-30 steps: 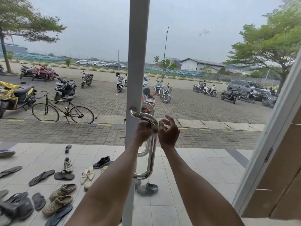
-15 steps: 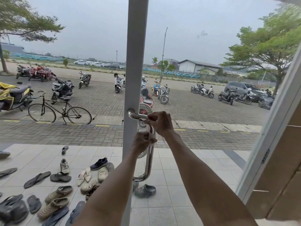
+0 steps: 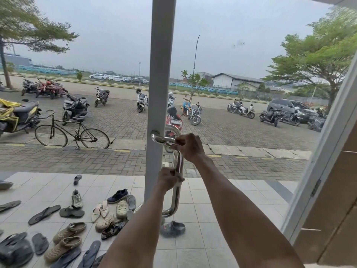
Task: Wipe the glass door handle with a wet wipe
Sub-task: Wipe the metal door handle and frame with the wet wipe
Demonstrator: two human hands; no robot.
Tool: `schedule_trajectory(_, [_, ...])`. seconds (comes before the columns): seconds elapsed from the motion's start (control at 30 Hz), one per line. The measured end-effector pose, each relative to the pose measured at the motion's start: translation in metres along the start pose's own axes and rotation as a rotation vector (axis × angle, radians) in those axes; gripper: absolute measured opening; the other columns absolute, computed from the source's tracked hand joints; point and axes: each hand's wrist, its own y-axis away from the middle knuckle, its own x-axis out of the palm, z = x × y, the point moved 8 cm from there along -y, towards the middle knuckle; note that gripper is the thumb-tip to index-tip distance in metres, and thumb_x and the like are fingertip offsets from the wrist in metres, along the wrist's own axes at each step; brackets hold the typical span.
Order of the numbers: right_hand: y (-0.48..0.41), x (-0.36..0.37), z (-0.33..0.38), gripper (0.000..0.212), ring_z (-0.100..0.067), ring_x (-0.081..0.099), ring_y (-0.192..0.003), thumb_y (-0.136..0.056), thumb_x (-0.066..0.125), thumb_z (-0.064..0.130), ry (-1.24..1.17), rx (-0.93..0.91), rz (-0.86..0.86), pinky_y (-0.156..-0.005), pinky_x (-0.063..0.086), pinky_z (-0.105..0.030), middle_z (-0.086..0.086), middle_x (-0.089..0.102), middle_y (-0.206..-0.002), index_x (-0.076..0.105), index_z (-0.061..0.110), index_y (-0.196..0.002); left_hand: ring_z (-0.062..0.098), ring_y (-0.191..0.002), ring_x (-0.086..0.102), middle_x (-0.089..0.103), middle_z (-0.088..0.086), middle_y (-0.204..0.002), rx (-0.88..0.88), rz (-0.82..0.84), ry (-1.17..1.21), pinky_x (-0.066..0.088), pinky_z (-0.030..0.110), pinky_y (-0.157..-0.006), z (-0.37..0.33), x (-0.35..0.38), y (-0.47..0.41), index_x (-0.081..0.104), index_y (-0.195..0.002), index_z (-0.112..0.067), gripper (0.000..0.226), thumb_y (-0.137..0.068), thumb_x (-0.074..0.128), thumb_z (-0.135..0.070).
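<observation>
A curved steel door handle [image 3: 176,200] is fixed to the white frame [image 3: 160,74] of the glass door. My left hand [image 3: 169,178] grips the handle's upright bar about halfway down. A sliver of pale wet wipe [image 3: 178,174] shows between its fingers and the bar; the rest of the wipe is hidden. Higher up, my right hand [image 3: 188,147] curls round the top bend of the handle, close to where it meets the frame. A second handle on the outer side shows through the glass behind it.
A white door jamb with a hinge [image 3: 316,187] slants up at the right, beside a brown wall panel. Through the glass lie several shoes and sandals [image 3: 77,213] on the tiles, with a bicycle [image 3: 71,136] and parked motorbikes beyond.
My left hand has slid down the upright bar from just under the top bend. My right hand, open beside the bar before, has moved up and closed round the top bend.
</observation>
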Motion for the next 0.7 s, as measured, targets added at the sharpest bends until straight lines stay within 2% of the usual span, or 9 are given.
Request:
schedule_trajectory(0.1, [0.001,0.001,0.000,0.022,-0.019,0.064,-0.073,-0.074,0.079,0.035,0.026,-0.004,0.030,-0.071,0.053,-0.036,0.000,0.070,-0.072,0.071,0.014,-0.077,0.011,-0.072,0.062,0.067,0.000,-0.075,-0.016,0.021,-0.019,0.042,0.005,-0.050,-0.006,-0.002,-0.002,0.072,-0.084,-0.004,0.019,-0.068,0.082,0.001])
schedule_trajectory(0.17, [0.002,0.000,0.001,0.020,-0.017,0.058,-0.068,-0.077,0.076,0.035,0.035,-0.005,0.037,-0.064,0.044,-0.030,0.001,0.064,-0.068,0.071,0.016,-0.077,0.010,-0.069,0.061,0.066,0.000,-0.073,-0.008,0.016,0.012,0.043,0.004,-0.049,-0.011,-0.004,-0.004,0.073,-0.088,0.000,0.022,-0.068,0.082,0.003])
schedule_trajectory(0.23, [0.004,0.000,-0.001,0.021,-0.016,0.053,-0.064,-0.080,0.074,0.035,0.023,0.006,0.037,-0.061,0.035,-0.027,0.001,0.060,-0.066,0.071,0.015,-0.080,0.012,-0.069,0.062,0.067,0.000,-0.071,0.012,0.017,0.047,0.046,0.008,-0.052,-0.016,-0.005,-0.005,0.072,-0.085,-0.001,0.020,-0.067,0.082,0.003])
schedule_trajectory(0.3, [0.007,0.001,-0.002,0.023,-0.017,0.052,-0.064,-0.082,0.072,0.035,0.019,0.017,0.030,-0.061,0.033,-0.026,0.000,0.058,-0.066,0.070,0.013,-0.080,0.016,-0.072,0.063,0.068,0.003,-0.073,0.039,0.009,0.082,0.048,0.015,-0.058,-0.019,-0.007,-0.006,0.072,-0.080,-0.004,0.020,-0.065,0.083,0.003])
schedule_trajectory(0.43, [0.012,0.004,-0.002,0.025,-0.022,0.057,-0.072,-0.084,0.069,0.038,0.047,0.026,0.020,-0.064,0.034,-0.026,-0.003,0.062,-0.072,0.067,0.013,-0.084,0.016,-0.074,0.062,0.069,0.008,-0.081,0.050,-0.009,0.070,0.049,0.016,-0.063,-0.020,-0.007,-0.003,0.071,-0.084,-0.004,0.023,-0.066,0.082,0.003])
schedule_trajectory(0.57, [0.020,0.010,0.001,0.021,-0.030,0.065,-0.084,-0.090,0.061,0.035,0.068,0.031,-0.035,-0.070,0.045,-0.033,-0.011,0.070,-0.089,0.063,0.015,-0.095,0.012,-0.070,0.060,0.070,0.007,-0.082,0.044,-0.040,0.017,0.045,0.010,-0.055,-0.017,-0.006,-0.001,0.072,-0.088,0.000,0.022,-0.069,0.081,0.000])
schedule_trajectory(0.7, [0.031,0.012,0.007,0.015,-0.031,0.065,-0.091,-0.092,0.060,0.023,0.055,0.044,-0.119,-0.074,0.046,-0.033,-0.012,0.071,-0.097,0.060,0.010,-0.099,0.010,-0.066,0.054,0.068,0.005,-0.075,0.069,-0.081,-0.030,0.038,0.005,-0.046,-0.020,-0.006,0.002,0.073,-0.084,-0.001,0.015,-0.070,0.075,0.004])
